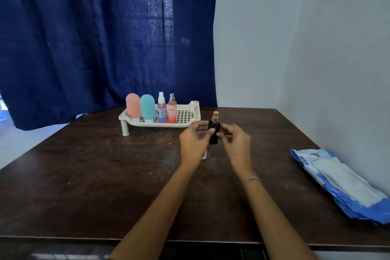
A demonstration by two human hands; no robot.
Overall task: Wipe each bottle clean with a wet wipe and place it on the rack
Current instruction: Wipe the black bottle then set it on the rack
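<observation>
A small black spray bottle (213,133) with a gold nozzle is held upright above the table, between both hands. My left hand (195,141) grips its left side and my right hand (234,143) its right side. A bit of white wipe (204,156) shows under my left hand. Behind stands the white perforated rack (185,115) on legs. On it, left to right, stand a pink bottle (133,105), a teal bottle (147,107), a clear spray bottle with pink liquid (161,110) and an orange spray bottle (172,111). The rack's right half is bare.
A blue and white wet-wipe pack (337,183) lies at the table's right edge by the wall. A dark blue curtain (105,38) hangs behind the dark wooden table (95,175). The table's front edge is near my elbows.
</observation>
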